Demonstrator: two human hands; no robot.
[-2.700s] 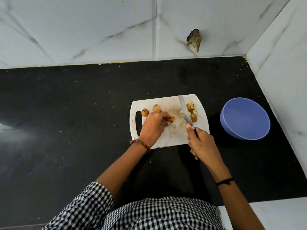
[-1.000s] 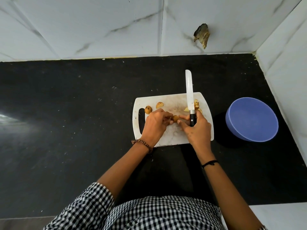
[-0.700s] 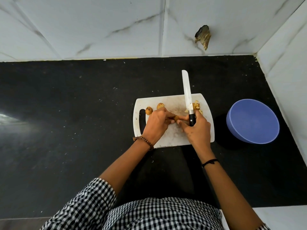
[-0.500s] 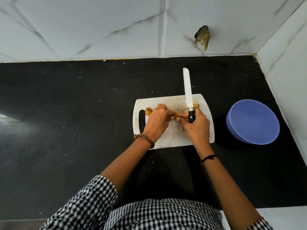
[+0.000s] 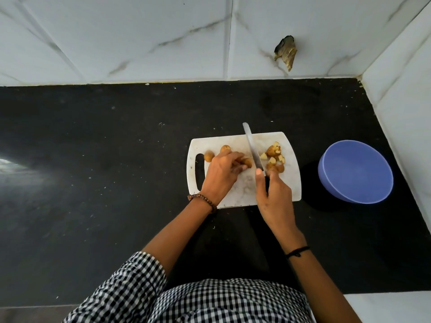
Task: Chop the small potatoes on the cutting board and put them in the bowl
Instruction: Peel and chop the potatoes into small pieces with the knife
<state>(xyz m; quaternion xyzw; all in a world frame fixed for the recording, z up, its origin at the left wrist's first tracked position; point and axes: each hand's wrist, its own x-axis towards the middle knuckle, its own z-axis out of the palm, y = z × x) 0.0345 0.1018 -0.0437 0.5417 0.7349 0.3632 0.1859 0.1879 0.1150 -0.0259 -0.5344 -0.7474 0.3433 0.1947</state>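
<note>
A white cutting board (image 5: 290,183) lies on the black counter. My left hand (image 5: 221,174) pinches a small brown potato (image 5: 246,162) against the board's middle. My right hand (image 5: 274,199) grips a knife (image 5: 253,149) by its dark handle, the blade lying just right of that potato and pointing away from me. Two whole potatoes (image 5: 208,156) (image 5: 225,149) sit at the board's far left. A pile of chopped potato pieces (image 5: 274,156) lies at the far right of the board. The blue bowl (image 5: 355,171) stands right of the board, with nothing visible inside.
White marble walls close the counter at the back and on the right. A brownish broken patch (image 5: 286,52) marks the back wall. The black counter (image 5: 93,171) stretches far to the left of the board. A white edge (image 5: 384,306) shows at the lower right.
My right hand pulled back toward me and lowered the knife, so the blade now lies across the board beside the held potato. The chopped pile is uncovered.
</note>
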